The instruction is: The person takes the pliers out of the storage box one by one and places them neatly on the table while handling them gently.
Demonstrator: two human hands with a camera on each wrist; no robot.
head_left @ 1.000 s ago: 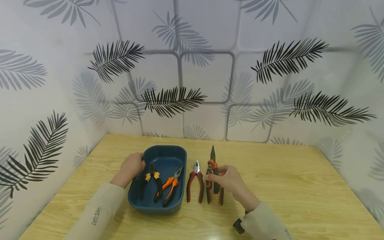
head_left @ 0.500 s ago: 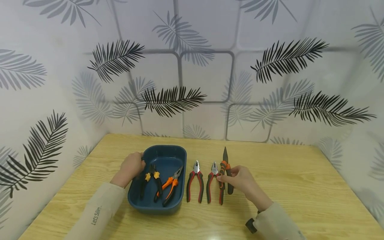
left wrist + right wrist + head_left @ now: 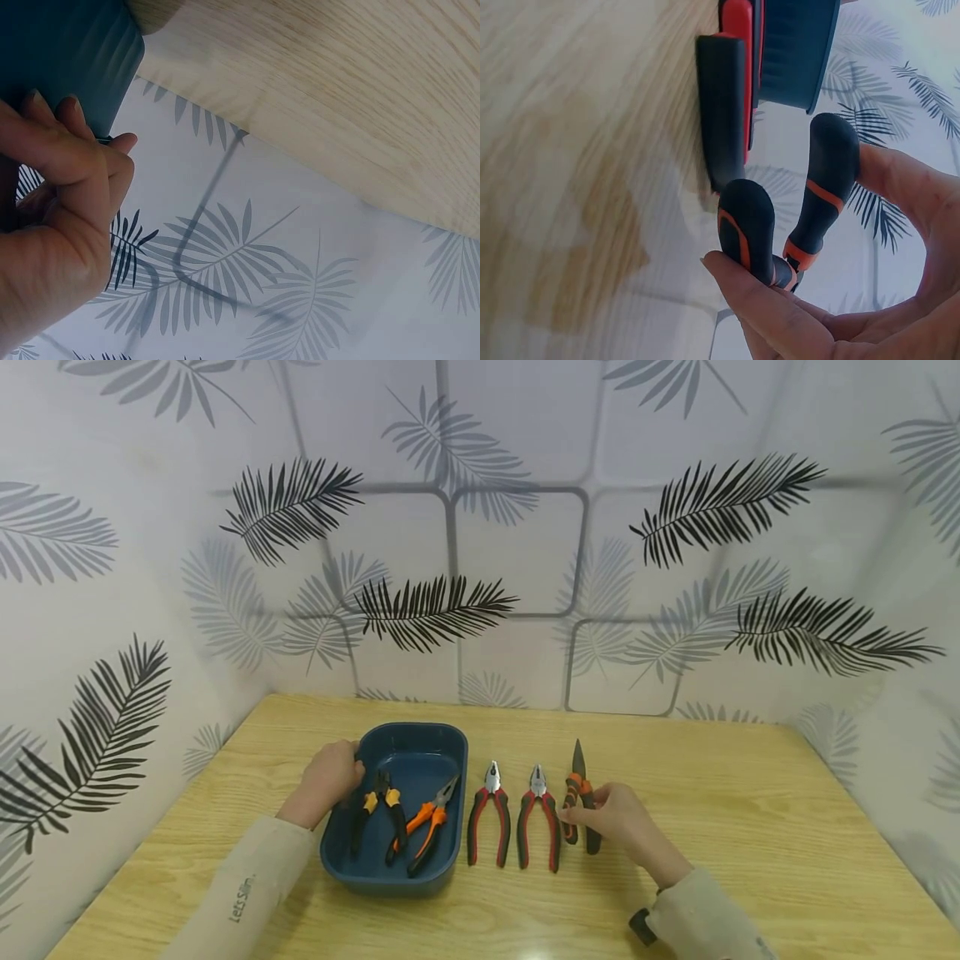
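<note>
My left hand [image 3: 330, 772] grips the left rim of a dark blue plastic bin [image 3: 393, 887], fingers on its outer wall in the left wrist view. Inside lie yellow-and-black pliers [image 3: 395, 814] and orange-and-black long-nose pliers [image 3: 437, 818]. My right hand [image 3: 618, 818] holds long-nose pliers [image 3: 572, 795] with dark tapered jaws and black handles with orange bands. In the right wrist view, thumb and fingers span both spread handles [image 3: 747, 225]. Two red-and-black combination pliers [image 3: 492, 777] lie side by side between the bin and my right hand, jaws pointing away.
Everything rests on a light wood-grain table [image 3: 720, 827]. A wall [image 3: 510, 552] with leaf-pattern covering stands along its back, and more covered wall rises on both sides. In the right wrist view, a black-and-red plier handle [image 3: 721, 112] shows near the held pliers.
My right hand has moved right with the long-nose pliers, from above the second red-and-black pair to beside it, uncovering that pair. The left hand and the bin have stayed put.
</note>
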